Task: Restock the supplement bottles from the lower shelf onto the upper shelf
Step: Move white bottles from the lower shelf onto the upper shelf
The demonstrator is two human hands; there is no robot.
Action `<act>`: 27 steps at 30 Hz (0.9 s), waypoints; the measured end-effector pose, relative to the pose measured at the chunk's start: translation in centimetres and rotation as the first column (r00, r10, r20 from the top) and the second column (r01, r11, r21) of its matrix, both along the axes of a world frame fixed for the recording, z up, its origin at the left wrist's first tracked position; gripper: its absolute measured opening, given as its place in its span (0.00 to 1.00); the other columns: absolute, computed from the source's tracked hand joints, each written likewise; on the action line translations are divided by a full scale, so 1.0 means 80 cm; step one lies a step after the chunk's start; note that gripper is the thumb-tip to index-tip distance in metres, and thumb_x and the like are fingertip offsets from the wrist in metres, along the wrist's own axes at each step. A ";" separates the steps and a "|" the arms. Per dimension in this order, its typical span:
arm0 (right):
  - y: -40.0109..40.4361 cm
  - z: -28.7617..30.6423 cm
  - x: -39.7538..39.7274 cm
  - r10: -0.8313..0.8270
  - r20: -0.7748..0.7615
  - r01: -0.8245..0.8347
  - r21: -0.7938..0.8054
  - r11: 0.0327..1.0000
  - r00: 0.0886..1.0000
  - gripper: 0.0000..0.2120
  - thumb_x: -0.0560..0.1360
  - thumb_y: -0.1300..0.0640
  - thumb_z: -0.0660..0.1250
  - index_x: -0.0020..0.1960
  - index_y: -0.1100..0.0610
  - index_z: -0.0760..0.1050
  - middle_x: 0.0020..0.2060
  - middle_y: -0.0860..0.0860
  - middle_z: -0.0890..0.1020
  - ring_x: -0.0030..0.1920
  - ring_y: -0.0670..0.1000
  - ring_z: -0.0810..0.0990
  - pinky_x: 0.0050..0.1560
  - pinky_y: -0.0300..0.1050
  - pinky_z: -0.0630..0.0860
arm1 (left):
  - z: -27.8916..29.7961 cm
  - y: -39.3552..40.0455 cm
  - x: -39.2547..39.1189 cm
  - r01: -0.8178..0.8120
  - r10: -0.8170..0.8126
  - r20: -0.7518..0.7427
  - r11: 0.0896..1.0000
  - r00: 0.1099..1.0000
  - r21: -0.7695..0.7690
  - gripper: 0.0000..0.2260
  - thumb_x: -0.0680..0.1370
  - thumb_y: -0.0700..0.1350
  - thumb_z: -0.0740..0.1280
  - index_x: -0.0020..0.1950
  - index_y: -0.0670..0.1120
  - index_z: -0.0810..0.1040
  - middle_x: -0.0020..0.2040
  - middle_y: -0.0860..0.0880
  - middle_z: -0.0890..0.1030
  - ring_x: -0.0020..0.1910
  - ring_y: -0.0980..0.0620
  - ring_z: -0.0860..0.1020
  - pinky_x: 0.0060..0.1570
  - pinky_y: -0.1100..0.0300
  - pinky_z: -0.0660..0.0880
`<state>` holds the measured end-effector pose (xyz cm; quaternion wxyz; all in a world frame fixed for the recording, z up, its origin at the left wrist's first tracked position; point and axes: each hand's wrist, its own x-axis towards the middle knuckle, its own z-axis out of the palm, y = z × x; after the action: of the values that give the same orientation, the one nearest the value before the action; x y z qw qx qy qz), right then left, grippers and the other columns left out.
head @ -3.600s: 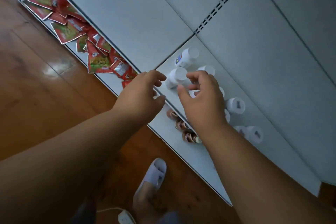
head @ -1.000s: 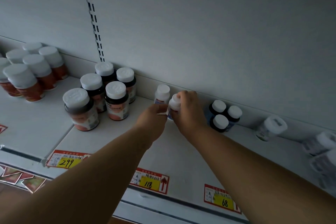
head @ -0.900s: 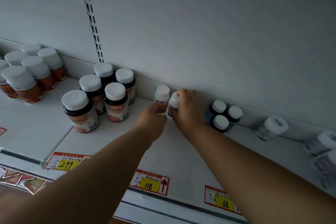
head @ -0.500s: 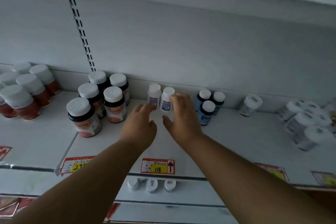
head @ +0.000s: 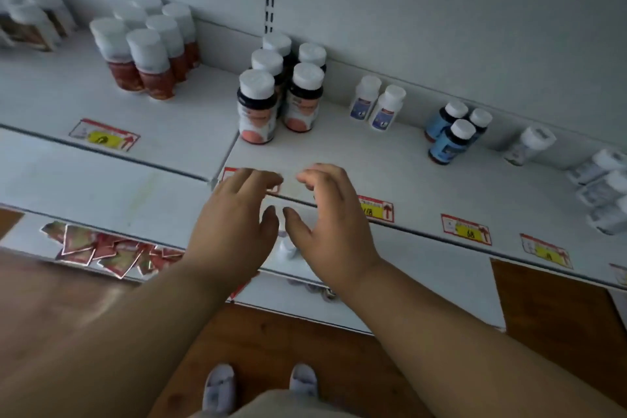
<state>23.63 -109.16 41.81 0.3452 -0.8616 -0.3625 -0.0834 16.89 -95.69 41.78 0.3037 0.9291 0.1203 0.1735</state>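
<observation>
Both hands are hovering empty over the upper shelf (head: 390, 163) edge, left hand (head: 234, 224) and right hand (head: 334, 224) with fingers loosely spread. Two small white bottles (head: 378, 103) are standing at one o'clock; a blurred cap (head: 286, 248), probably another bottle, is showing between the wrists on the lower shelf (head: 424, 268).

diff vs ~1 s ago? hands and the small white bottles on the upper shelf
Both hands let go of the two small white bottles, which now stand side by side near the back of the upper shelf. The left hand and right hand have pulled back and down, empty, toward the lower shelf, where one white bottle cap shows between them. The dark bottles and blue bottles are unmoved.
</observation>
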 end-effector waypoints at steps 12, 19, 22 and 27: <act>-0.007 -0.213 -0.029 0.085 -0.319 -0.144 -0.166 0.976 0.944 0.19 0.74 0.58 0.72 0.63 0.56 0.73 0.60 0.53 0.75 0.59 0.53 0.76 0.55 0.45 0.76 | -0.204 -0.019 -0.048 -0.221 0.173 -0.233 0.954 0.957 -0.201 0.19 0.76 0.37 0.68 0.66 0.49 0.75 0.61 0.50 0.77 0.59 0.50 0.76 0.54 0.58 0.73; 0.052 -0.359 0.038 -0.074 -0.363 -0.069 -0.367 0.928 0.929 0.20 0.77 0.53 0.70 0.66 0.54 0.71 0.65 0.52 0.72 0.62 0.53 0.76 0.60 0.50 0.77 | -0.348 0.034 0.011 -0.283 0.182 -0.352 0.923 0.918 -0.260 0.21 0.78 0.39 0.68 0.69 0.53 0.71 0.63 0.53 0.76 0.59 0.51 0.76 0.55 0.56 0.78; 0.086 -0.408 0.073 -0.117 -0.381 -0.054 -0.410 0.910 0.917 0.20 0.77 0.53 0.69 0.67 0.53 0.69 0.65 0.53 0.71 0.57 0.54 0.78 0.57 0.52 0.78 | -0.401 0.053 0.033 -0.301 0.186 -0.379 0.914 0.907 -0.272 0.21 0.78 0.39 0.68 0.69 0.53 0.71 0.63 0.53 0.76 0.59 0.52 0.76 0.54 0.57 0.78; 0.136 -0.466 0.123 -0.151 -0.338 -0.021 -0.456 0.890 0.929 0.23 0.78 0.54 0.68 0.70 0.54 0.65 0.68 0.55 0.66 0.55 0.57 0.79 0.51 0.40 0.71 | -0.460 0.087 0.071 -0.302 0.185 -0.373 0.910 0.909 -0.285 0.21 0.78 0.39 0.66 0.69 0.52 0.71 0.63 0.53 0.76 0.58 0.51 0.76 0.52 0.58 0.76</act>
<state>33.49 -98.24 4.51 0.1935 -0.9302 -0.2720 0.1527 22.59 -88.75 4.94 0.4080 0.8566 0.3149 0.0258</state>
